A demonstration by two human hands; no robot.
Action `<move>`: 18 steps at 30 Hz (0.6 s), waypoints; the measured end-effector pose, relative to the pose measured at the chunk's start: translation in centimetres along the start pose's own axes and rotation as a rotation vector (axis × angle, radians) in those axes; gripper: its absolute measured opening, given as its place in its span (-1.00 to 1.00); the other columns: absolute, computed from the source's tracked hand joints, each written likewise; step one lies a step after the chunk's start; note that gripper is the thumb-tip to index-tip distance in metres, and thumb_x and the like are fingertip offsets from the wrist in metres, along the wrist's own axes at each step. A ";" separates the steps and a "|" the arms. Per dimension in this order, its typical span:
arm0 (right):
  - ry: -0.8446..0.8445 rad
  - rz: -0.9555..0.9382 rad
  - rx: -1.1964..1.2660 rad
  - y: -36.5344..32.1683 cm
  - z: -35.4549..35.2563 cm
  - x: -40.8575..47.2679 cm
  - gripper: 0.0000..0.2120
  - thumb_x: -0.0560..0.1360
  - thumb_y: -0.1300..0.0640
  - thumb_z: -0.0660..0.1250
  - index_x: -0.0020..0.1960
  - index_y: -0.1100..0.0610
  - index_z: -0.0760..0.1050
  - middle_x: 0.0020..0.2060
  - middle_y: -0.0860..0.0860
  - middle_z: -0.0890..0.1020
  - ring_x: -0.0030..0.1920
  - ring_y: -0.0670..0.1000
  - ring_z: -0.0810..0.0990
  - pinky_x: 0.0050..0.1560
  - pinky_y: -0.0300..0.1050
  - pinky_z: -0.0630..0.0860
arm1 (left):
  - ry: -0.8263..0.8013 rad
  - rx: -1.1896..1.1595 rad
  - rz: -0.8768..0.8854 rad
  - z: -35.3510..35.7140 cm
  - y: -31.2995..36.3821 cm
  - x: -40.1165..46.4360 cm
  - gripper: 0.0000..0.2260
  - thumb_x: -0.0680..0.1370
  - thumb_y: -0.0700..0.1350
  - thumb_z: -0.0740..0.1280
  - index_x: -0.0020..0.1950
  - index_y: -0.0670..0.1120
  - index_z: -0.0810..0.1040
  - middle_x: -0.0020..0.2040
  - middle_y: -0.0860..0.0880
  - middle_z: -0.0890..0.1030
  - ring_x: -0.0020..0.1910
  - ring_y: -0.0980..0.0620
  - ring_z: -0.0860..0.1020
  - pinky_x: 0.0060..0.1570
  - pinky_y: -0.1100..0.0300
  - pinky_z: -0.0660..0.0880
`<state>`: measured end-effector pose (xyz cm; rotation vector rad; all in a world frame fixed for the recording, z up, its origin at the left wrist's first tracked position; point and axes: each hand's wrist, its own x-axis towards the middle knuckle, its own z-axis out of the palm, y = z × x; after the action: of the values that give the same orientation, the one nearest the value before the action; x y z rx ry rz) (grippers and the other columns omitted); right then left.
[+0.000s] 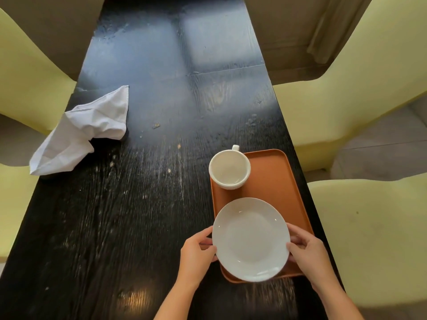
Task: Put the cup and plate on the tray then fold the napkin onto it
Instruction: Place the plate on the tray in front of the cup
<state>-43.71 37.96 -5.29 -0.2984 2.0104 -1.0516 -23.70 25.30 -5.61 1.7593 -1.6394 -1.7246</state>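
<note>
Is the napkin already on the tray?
No, the napkin lies crumpled at the table's far left edge, well apart from the tray, which holds only the cup and plate.

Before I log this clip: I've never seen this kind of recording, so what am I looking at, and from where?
There is no machine here. A camera worn on a person's head looks down at their bare hands over a dark wooden table. The left hand and right hand grip opposite edges of a white plate over an orange tray. An empty white cup sits at the tray's far left corner. A crumpled white napkin lies at the table's left edge, unfolded.
</note>
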 end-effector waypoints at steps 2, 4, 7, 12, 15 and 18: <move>-0.006 -0.014 -0.010 0.2 0.1 -0.1 -0.58 0.43 0.30 0.39 0.20 -0.06 0.53 -0.11 0.00 0.68 -0.02 0.02 0.62 0.02 0.12 0.61 | -0.005 -0.007 -0.005 0.0 -0.3 -0.1 -0.57 0.46 -0.25 0.41 0.29 0.03 0.49 -0.13 0.04 0.64 -0.14 0.11 0.63 -0.33 0.40 0.54; -0.004 -0.025 -0.021 0.3 0.1 -0.3 -0.58 0.43 0.29 0.39 0.22 -0.05 0.52 -0.04 -0.03 0.67 0.02 0.02 0.60 0.06 0.13 0.59 | -0.008 -0.020 -0.012 0.1 -0.5 -0.1 -0.56 0.45 -0.26 0.41 0.29 0.03 0.49 -0.13 0.04 0.65 -0.13 0.10 0.63 -0.32 0.39 0.55; -0.004 -0.036 -0.039 0.4 0.2 -0.4 -0.58 0.44 0.28 0.38 0.24 -0.04 0.50 0.02 -0.03 0.65 0.06 0.03 0.58 0.09 0.16 0.58 | -0.018 -0.045 -0.017 0.0 -0.5 -0.2 -0.56 0.45 -0.27 0.41 0.30 0.02 0.48 -0.12 0.03 0.66 -0.12 0.09 0.63 -0.31 0.39 0.55; -0.007 -0.054 -0.067 0.6 0.0 -0.4 -0.59 0.45 0.26 0.38 0.25 -0.03 0.50 0.05 0.01 0.63 0.08 0.06 0.57 0.09 0.19 0.57 | -0.035 -0.046 0.001 -0.1 -0.6 -0.4 -0.55 0.46 -0.25 0.41 0.31 0.01 0.47 -0.09 0.01 0.65 -0.10 0.09 0.63 -0.24 0.35 0.58; -0.001 -0.045 -0.077 0.7 -0.1 -0.3 -0.59 0.45 0.26 0.37 0.26 -0.02 0.49 0.03 0.00 0.63 0.06 0.05 0.57 0.07 0.15 0.58 | -0.036 -0.057 0.010 0.1 -0.9 -0.4 -0.56 0.46 -0.25 0.41 0.31 0.00 0.47 -0.08 0.00 0.65 -0.09 0.08 0.63 -0.22 0.35 0.59; 0.016 -0.051 -0.095 0.7 -0.1 -0.6 -0.59 0.46 0.26 0.37 0.27 -0.01 0.49 0.05 -0.01 0.62 0.07 0.04 0.57 0.07 0.15 0.58 | -0.036 -0.070 0.024 0.2 -0.9 -0.7 -0.56 0.47 -0.25 0.40 0.32 -0.01 0.46 -0.08 0.00 0.65 -0.09 0.09 0.63 -0.23 0.36 0.58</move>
<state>-43.29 38.77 -5.53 -0.3950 2.0801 -0.9941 -23.12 26.31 -5.95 1.6806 -1.5864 -1.7907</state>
